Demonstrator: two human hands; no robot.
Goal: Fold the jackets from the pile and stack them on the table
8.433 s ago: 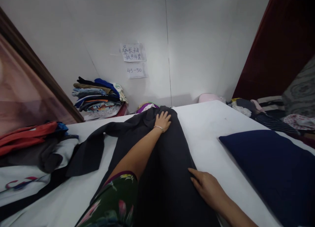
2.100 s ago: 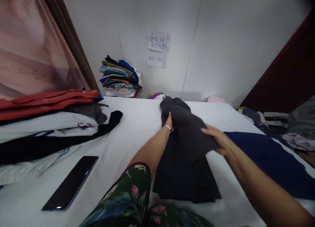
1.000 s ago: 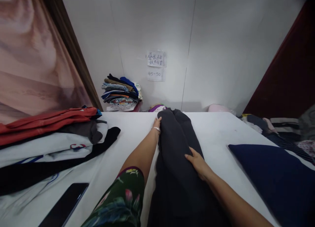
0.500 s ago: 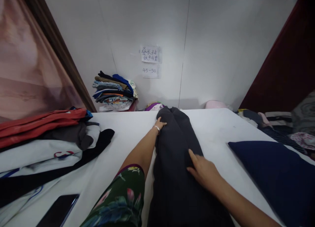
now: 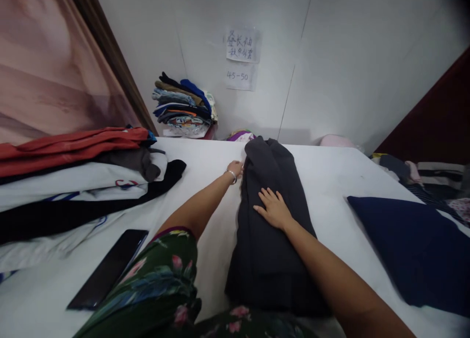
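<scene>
A long, folded dark grey garment (image 5: 273,274) lies lengthwise on the white table, its far end bunched near the back edge. At its upper left edge is my left hand (image 5: 235,168), with a bracelet at the wrist and fingers closed against the cloth's border; the fingertips are partly hidden. My right hand (image 5: 274,208) rests flat on the middle of the garment with its fingers spread.
Loosely stacked clothes, with a red one (image 5: 73,147) on top, lie at left beside a black phone (image 5: 108,269). A folded navy garment (image 5: 411,250) is at right. A clothes pile (image 5: 183,105) stands by the back wall, below paper signs (image 5: 242,47). More clothes (image 5: 436,176) lie far right.
My left hand has come off the top of the garment to its left edge. My right hand has moved from the right side onto its middle and flattened. The view has tilted down.
</scene>
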